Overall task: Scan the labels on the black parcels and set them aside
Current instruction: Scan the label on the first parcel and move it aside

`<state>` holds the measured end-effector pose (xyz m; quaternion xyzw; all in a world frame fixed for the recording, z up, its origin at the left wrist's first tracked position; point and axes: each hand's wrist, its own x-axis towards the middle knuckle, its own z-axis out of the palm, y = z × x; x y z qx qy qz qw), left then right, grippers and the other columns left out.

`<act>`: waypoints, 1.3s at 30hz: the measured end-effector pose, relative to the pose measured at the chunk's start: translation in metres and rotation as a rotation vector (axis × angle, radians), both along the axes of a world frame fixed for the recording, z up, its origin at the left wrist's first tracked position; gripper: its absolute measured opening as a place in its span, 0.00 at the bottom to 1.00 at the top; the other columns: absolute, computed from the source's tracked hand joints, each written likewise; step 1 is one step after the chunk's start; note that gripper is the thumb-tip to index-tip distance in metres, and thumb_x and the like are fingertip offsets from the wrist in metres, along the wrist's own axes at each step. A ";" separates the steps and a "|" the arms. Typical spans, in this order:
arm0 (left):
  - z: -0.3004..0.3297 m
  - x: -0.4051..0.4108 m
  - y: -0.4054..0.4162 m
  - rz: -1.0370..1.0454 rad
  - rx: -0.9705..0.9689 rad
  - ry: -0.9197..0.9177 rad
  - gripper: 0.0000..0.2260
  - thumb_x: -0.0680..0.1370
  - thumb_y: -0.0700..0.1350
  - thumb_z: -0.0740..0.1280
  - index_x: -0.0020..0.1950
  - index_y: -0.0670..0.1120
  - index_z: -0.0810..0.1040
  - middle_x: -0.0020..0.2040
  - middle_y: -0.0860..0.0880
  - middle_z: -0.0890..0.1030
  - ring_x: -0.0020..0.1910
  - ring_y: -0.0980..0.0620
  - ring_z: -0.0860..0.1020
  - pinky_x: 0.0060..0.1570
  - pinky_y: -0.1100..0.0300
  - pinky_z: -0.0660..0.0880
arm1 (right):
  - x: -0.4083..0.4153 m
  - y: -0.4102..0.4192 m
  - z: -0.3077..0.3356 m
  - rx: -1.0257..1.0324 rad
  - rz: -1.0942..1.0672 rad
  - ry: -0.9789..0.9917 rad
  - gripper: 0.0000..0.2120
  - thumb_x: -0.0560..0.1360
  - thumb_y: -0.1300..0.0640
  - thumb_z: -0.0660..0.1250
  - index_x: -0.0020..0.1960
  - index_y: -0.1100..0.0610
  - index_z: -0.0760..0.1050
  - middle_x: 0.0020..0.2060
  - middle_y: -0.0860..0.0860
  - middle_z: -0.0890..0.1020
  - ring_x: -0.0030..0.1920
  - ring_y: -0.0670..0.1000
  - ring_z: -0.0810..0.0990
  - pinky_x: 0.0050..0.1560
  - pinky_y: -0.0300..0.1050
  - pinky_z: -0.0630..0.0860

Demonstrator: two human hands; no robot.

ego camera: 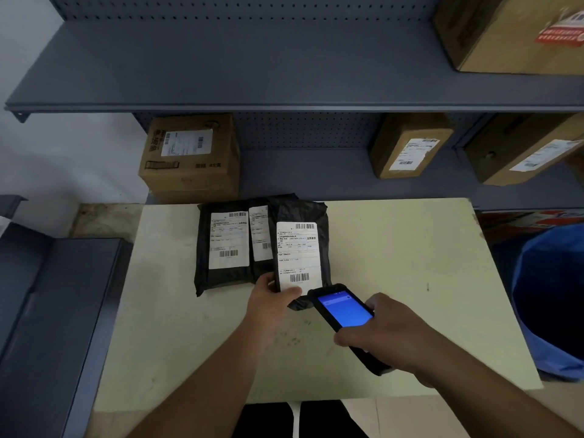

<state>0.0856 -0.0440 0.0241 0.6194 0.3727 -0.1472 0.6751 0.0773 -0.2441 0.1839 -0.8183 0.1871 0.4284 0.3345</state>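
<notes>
Three black parcels with white labels lie side by side, overlapping, at the back of a pale table (395, 254). My left hand (271, 298) grips the near edge of the rightmost parcel (300, 216), thumb on the bottom of its label (298, 257). The middle parcel (259, 235) is mostly covered by it. The left parcel (221, 241) lies flat with its label up. My right hand (388, 330) holds a black handheld scanner (343, 308) with a lit blue screen. The scanner's head sits just below the barcode on the held parcel's label.
Cardboard boxes (189, 159) stand on the grey shelf behind the table, with two more (410, 150) to the right and one on the upper shelf (512, 33). A blue bin (550, 298) stands right of the table. A dark grey cabinet (47, 311) is on the left.
</notes>
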 end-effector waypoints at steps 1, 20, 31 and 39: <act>0.000 0.004 -0.006 -0.001 -0.002 0.009 0.23 0.72 0.35 0.77 0.65 0.44 0.77 0.53 0.48 0.87 0.50 0.49 0.86 0.50 0.55 0.81 | 0.002 -0.005 0.000 0.002 -0.014 -0.001 0.25 0.62 0.45 0.79 0.55 0.52 0.74 0.50 0.56 0.85 0.38 0.51 0.81 0.38 0.46 0.77; -0.034 0.074 -0.138 -0.155 -0.026 0.153 0.15 0.73 0.36 0.77 0.59 0.42 0.81 0.53 0.44 0.87 0.49 0.48 0.86 0.52 0.55 0.81 | 0.023 -0.118 -0.021 -0.005 -0.231 0.025 0.25 0.62 0.45 0.79 0.54 0.50 0.74 0.48 0.55 0.86 0.37 0.50 0.81 0.38 0.45 0.78; -0.060 0.109 -0.195 -0.349 0.038 0.195 0.22 0.65 0.48 0.76 0.58 0.47 0.85 0.51 0.50 0.89 0.49 0.47 0.88 0.59 0.46 0.83 | 0.032 -0.160 -0.036 -0.016 -0.295 0.060 0.24 0.63 0.44 0.78 0.54 0.49 0.73 0.49 0.55 0.85 0.38 0.48 0.80 0.39 0.43 0.76; -0.058 0.130 -0.228 -0.355 0.096 0.156 0.21 0.75 0.40 0.74 0.64 0.52 0.72 0.53 0.55 0.81 0.53 0.50 0.81 0.48 0.58 0.76 | 0.036 -0.178 -0.047 -0.048 -0.330 0.092 0.23 0.64 0.45 0.77 0.53 0.49 0.73 0.45 0.51 0.83 0.38 0.47 0.80 0.42 0.42 0.76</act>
